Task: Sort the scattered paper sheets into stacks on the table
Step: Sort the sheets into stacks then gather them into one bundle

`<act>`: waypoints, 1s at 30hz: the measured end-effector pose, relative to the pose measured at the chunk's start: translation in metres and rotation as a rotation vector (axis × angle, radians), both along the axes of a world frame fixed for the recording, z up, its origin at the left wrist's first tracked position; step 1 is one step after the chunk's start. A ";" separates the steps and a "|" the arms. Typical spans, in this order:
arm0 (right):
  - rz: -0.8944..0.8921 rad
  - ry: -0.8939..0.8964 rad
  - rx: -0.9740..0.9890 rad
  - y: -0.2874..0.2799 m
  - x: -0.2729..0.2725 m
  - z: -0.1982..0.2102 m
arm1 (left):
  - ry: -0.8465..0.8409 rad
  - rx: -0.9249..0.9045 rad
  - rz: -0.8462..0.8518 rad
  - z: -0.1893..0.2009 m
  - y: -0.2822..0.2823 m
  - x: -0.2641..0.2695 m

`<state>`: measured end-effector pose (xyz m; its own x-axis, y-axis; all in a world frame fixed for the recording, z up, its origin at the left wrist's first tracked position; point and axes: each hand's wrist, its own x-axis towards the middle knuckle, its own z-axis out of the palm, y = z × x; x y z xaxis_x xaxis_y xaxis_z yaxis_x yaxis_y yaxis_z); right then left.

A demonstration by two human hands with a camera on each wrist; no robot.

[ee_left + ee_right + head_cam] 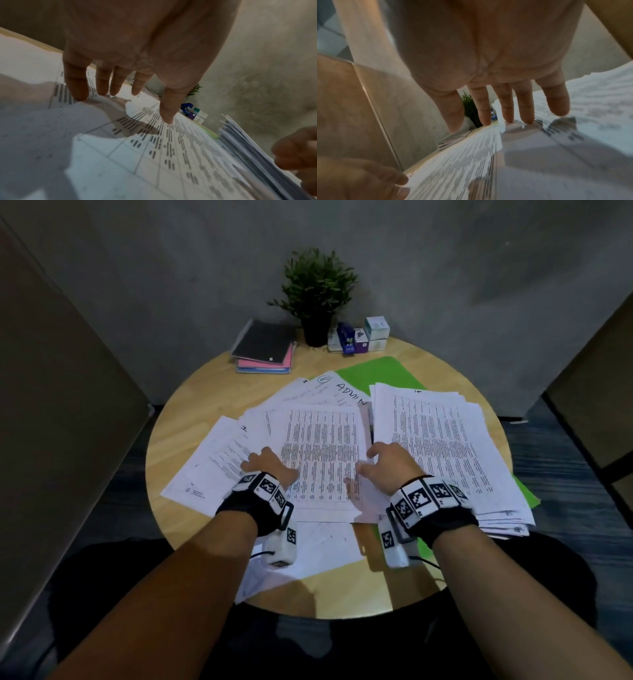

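Note:
Printed white sheets lie fanned across the middle of the round wooden table (186,419). The top sheet (322,453) carries a dense text table. My left hand (263,462) rests on its left side, and straight fingers (77,88) and the thumb touch the paper. A thicker stack (442,446) lies to the right on a green folder (380,371). My right hand (376,463) sits between the top sheet and the stack, with its extended fingers (526,108) touching paper. Neither hand grips a sheet. A sheet with handwritten "ADMIN" (346,392) pokes out behind.
At the table's back stand a potted plant (317,292), a pile of notebooks (265,347) and small boxes with a blue stapler (359,337). More loose sheets (212,467) spread left, and one (322,549) overhangs near the front edge. Walls close in behind.

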<state>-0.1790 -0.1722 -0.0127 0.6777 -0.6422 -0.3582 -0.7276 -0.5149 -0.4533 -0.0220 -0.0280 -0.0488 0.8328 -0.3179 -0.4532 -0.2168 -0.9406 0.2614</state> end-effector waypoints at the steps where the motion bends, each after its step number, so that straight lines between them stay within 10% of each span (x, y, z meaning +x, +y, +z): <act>1: 0.002 0.019 0.000 0.003 0.002 -0.004 | -0.016 0.020 0.000 -0.003 -0.001 -0.001; 11: -0.092 -0.063 -0.011 0.003 -0.001 -0.016 | 0.136 -0.380 0.225 -0.014 0.003 0.014; 23: -0.115 -0.228 -0.027 0.008 0.007 0.010 | -0.140 -0.820 0.344 0.022 0.092 0.058; 30: -0.050 -0.029 -0.099 0.018 0.058 -0.008 | -0.066 -1.062 0.468 0.015 0.115 0.097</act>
<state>-0.1206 -0.1546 -0.0207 0.6531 -0.7068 -0.2718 -0.7407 -0.5216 -0.4234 0.0751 0.0867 -0.0335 0.9815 -0.1666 -0.0944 0.0512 -0.2464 0.9678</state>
